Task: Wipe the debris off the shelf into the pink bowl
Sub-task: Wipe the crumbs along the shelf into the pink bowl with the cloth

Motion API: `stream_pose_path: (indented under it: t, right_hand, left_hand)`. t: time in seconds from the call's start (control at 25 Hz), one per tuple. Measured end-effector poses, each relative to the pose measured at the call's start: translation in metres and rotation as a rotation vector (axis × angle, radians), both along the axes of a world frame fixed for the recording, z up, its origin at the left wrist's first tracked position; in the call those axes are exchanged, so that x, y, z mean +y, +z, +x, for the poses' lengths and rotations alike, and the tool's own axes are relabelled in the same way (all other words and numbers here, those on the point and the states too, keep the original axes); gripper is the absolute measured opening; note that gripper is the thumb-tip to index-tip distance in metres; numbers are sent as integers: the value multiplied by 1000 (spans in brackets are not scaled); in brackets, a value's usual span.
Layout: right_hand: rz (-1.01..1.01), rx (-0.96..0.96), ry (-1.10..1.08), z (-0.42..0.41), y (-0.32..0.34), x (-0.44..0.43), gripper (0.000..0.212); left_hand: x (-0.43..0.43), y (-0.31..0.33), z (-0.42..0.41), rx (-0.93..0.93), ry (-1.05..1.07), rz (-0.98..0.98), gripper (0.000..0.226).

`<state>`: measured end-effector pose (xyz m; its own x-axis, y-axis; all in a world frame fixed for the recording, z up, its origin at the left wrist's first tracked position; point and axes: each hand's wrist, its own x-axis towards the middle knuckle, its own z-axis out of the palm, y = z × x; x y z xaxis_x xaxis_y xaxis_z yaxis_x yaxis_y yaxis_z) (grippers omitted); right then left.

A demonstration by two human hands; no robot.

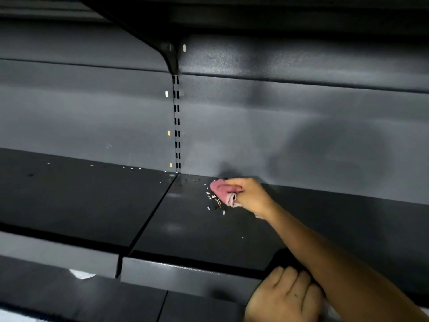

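Near the back edge of the shelf (190, 228), the right hand (251, 195) has its fingers (234, 182) clenched on a pink cloth (224, 190). Debris (214, 202) lies touching the cloth's left and front side, strung front to back, so a sweep toward the front edge would carry it. The left hand (284, 296) waits below that edge, fingers curled, on what I cannot tell. No pink bowl shows.

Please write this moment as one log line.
right hand: gripping folded pink cloth at shelf back | small pale debris pile: left of cloth | left hand: at front edge of dark metal shelf | pink bowl: unseen
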<state>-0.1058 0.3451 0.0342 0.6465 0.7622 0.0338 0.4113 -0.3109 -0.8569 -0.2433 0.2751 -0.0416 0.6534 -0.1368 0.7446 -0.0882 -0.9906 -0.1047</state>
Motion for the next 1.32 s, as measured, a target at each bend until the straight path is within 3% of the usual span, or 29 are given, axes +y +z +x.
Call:
stream_pose_path:
  t: [0.08, 0.16, 0.28, 0.44, 0.68, 0.88, 0.96, 1.04, 1.16, 1.32]
  right_hand:
    - [225, 130, 6, -3, 10, -14, 39]
    - [283, 17, 99, -1, 19, -49, 40]
    - [116, -232, 444, -17, 18, -111, 24]
    - [-87, -583, 668, -38, -15, -127, 47]
    - [-112, -835, 631, -16, -15, -45, 54]
    - [-71, -948, 406, 0, 21, -10, 58]
    - [62, -989, 550, -31, 15, -20, 56]
    - [105, -892, 787, -73, -6, -33, 35]
    - [99, -791, 881, -80, -17, -21, 29]
    - [-125, -869, 664, -37, -18, 25, 62]
  left_hand:
    - [2, 2, -7, 6, 1, -44, 47]
    - [19, 8, -25, -65, -2, -154, 44]
    - [79, 5, -70, -189, 68, -171, 20]
    - [132, 1, -92, -126, 418, -72, 10]
    - [132, -13, -84, -236, 447, -64, 28]
    - [131, -16, -83, -279, 412, -37, 29]
    - [132, -18, -82, -340, 388, -69, 29]
    - [135, -20, -81, -388, 360, -80, 28]
    - [134, -20, -84, -389, 350, -67, 28]
    - [131, -17, -87, -296, 440, -17, 30]
